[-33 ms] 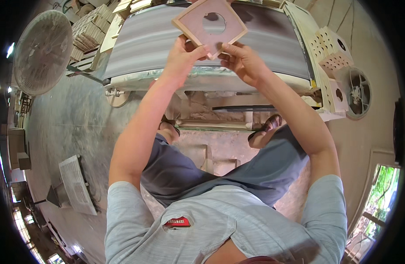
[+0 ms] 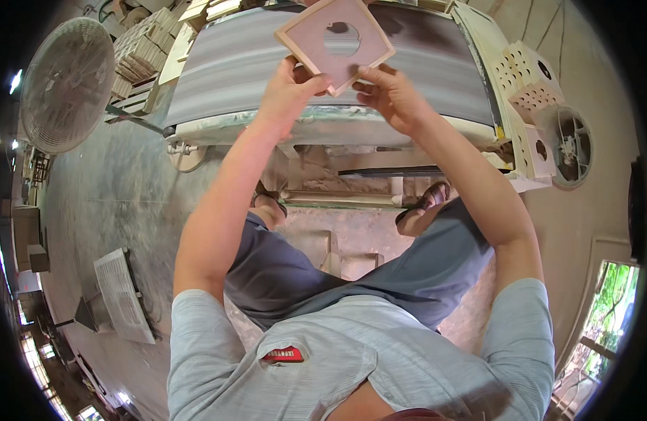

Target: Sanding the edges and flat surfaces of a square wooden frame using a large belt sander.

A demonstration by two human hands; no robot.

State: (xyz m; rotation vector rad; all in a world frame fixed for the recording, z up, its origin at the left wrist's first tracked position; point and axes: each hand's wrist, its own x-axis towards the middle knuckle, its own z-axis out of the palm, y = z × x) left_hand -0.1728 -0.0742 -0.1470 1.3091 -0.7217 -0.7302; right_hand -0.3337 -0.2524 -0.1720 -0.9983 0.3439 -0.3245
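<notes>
A square wooden panel [image 2: 337,64] with a pale raised rim and a round hole near its middle is held up, turned corner-down, at the top of the view. My left hand [image 2: 287,95] pinches its lower left edge, the thumb lying along the near face. On the lower right edge, close to the bottom corner, my right hand [image 2: 392,98] grips with thumb and fingers. Behind the panel stretches a wide grey belt [image 2: 228,67] on a machine; I cannot tell whether the panel touches it. The panel's top corner is cut off by the frame.
Pale boxes with round holes [image 2: 528,78] stand at the machine's right end, beside a round fan [image 2: 575,151]. A large caged fan [image 2: 67,84] is at the far left. Stacked wooden pieces [image 2: 142,50] lie behind it. A slatted panel [image 2: 123,298] rests on the floor.
</notes>
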